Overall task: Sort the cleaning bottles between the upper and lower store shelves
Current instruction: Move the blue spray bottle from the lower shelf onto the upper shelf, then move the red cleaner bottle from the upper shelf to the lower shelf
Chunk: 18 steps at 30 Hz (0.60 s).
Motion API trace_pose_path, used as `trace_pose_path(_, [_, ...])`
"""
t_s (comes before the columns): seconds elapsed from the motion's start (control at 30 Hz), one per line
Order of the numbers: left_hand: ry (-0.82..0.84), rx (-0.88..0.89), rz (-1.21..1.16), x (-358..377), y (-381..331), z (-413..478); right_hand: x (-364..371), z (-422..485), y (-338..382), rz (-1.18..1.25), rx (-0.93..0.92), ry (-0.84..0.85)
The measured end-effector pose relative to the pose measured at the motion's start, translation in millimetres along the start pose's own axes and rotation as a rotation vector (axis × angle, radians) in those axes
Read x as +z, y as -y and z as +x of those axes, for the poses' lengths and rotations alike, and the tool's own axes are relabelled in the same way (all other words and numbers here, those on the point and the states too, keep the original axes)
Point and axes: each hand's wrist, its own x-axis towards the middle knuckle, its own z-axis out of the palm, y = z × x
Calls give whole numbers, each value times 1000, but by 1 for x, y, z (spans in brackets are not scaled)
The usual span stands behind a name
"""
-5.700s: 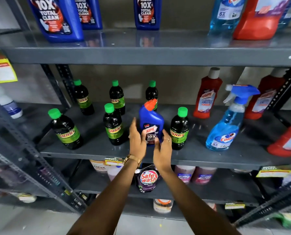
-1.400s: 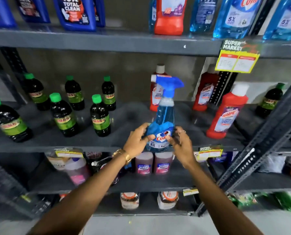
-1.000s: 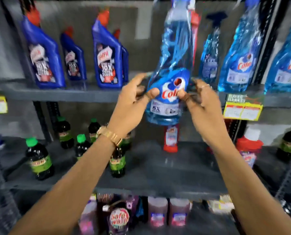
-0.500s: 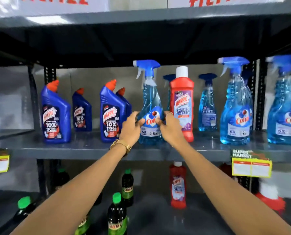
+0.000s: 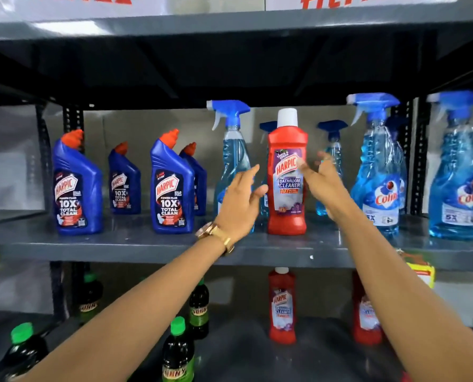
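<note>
A blue spray bottle [image 5: 234,150] stands upright on the upper shelf [image 5: 152,248], just left of a red Harpic bathroom cleaner bottle [image 5: 287,175]. My left hand [image 5: 241,201] is open in front of the spray bottle's lower half, fingers spread, holding nothing. My right hand [image 5: 322,180] is open to the right of the red bottle, fingers apart and slightly blurred. The red bottle sits between my two hands. Whether either hand touches a bottle I cannot tell.
Several blue Harpic toilet cleaner bottles [image 5: 77,186] stand at the upper shelf's left; more blue Colin spray bottles [image 5: 378,172] at its right. On the lower shelf [image 5: 243,354] are dark green-capped bottles [image 5: 178,351] and red Harpic bottles [image 5: 282,307]. Yellow price tags [image 5: 420,272] hang off the shelf edge.
Both hands carried the blue spray bottle from the lower shelf up to the upper shelf, set it beside the red bottle and let go. The hands have now opened and spread apart.
</note>
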Motion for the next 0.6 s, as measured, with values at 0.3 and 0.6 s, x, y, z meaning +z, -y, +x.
trace_pose_path(0.3, [-110,-358,-348,38,-43,17,4,-25,-13,148,-19,29])
trace_pose_path(0.6, [-170,-125,-531,5,-81,-65,-34,-121,2,291,-228,76])
